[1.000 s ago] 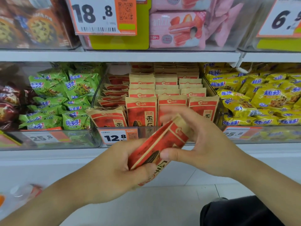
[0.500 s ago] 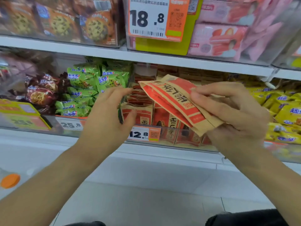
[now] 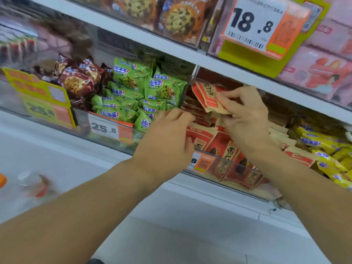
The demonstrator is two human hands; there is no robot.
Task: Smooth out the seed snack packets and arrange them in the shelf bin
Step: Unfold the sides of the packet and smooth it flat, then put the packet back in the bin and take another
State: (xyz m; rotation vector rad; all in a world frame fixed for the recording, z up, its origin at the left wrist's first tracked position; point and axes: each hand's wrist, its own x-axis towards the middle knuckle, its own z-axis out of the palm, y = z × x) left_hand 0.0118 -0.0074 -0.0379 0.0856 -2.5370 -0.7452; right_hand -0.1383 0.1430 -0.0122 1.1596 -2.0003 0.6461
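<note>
Restocking seed packets in a shop shelf bin.
The right hand (image 3: 245, 119) pinches a packet (image 3: 206, 96) over the bin (image 3: 238, 173), probably to slot it in; the left hand (image 3: 167, 141), fingers curled, presses the shelved packets (image 3: 202, 138).

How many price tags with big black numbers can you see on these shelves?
3. An 18.8 tag on the upper shelf at right, a 25.8 tag below the green packets, and one mostly hidden behind the left hand.

A shop's snack aisle: white shelves (image 3: 171, 52) carry clear bins (image 3: 238, 180) packed with wrapped snacks, green packets (image 3: 133, 92) among them, and printed price tags (image 3: 253, 25) with barcodes hang along the fronts.
</note>
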